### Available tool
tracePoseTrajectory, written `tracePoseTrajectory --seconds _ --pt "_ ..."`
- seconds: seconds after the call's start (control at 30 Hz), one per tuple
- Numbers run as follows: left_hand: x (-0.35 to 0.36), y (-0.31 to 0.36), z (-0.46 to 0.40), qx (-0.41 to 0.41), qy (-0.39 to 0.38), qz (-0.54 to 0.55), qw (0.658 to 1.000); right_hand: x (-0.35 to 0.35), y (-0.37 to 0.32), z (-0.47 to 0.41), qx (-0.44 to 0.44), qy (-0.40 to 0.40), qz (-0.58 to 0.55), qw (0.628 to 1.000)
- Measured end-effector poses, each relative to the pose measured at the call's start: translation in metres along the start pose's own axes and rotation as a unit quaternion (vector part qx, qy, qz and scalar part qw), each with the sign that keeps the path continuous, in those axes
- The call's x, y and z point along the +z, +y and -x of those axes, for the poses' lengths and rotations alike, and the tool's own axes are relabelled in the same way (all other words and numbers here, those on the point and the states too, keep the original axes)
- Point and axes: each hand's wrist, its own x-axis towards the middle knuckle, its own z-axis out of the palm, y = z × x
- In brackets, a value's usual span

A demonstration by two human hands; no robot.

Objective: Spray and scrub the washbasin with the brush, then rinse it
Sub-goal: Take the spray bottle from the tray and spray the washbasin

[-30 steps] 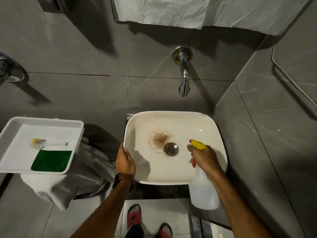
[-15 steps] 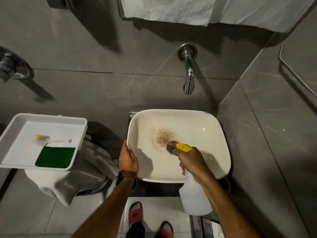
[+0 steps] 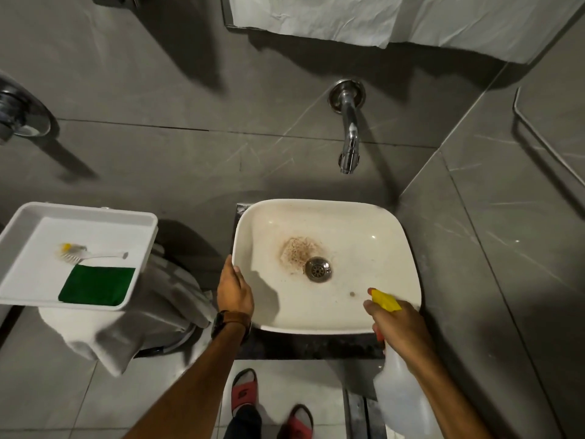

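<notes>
The white washbasin (image 3: 373, 223) has a brown stain (image 3: 296, 250) beside its metal drain (image 3: 317, 269). My left hand (image 3: 235, 288) grips the basin's left rim. My right hand (image 3: 399, 324) is shut on the spray bottle (image 3: 400, 397), whose yellow nozzle (image 3: 384, 300) points into the basin from over its near right corner. The small brush (image 3: 84, 252), white with a yellow tip, lies in the white tray (image 3: 19, 248) at the left, just behind a green scrub pad (image 3: 96, 286).
A chrome tap (image 3: 349, 134) juts from the grey tiled wall above the basin. The tray rests on a stand draped in white cloth (image 3: 126, 331). A wall meets the basin's right side. My feet in red sandals (image 3: 243, 391) stand below.
My right hand pulled the spray bottle back from over the drain to the basin's near right corner. The left hand stays on the rim.
</notes>
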Motion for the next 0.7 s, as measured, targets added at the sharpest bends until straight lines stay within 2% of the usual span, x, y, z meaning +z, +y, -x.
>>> tracePoseTrajectory --seconds 0.2,0.33,0.7 --pt "0.002 -0.003 -0.002 -0.008 0.001 -0.012 1.000 -0.023 -0.006 0.000 0.000 0.020 -0.012 1.000" --pt "0.002 -0.005 -0.001 -0.005 -0.002 -0.005 1.000 -0.027 -0.015 -0.031 0.004 0.040 -0.029 0.999" --pt "0.002 -0.005 -0.001 -0.003 -0.004 0.016 1.000 0.007 -0.092 -0.027 -0.068 0.010 -0.037 0.997"
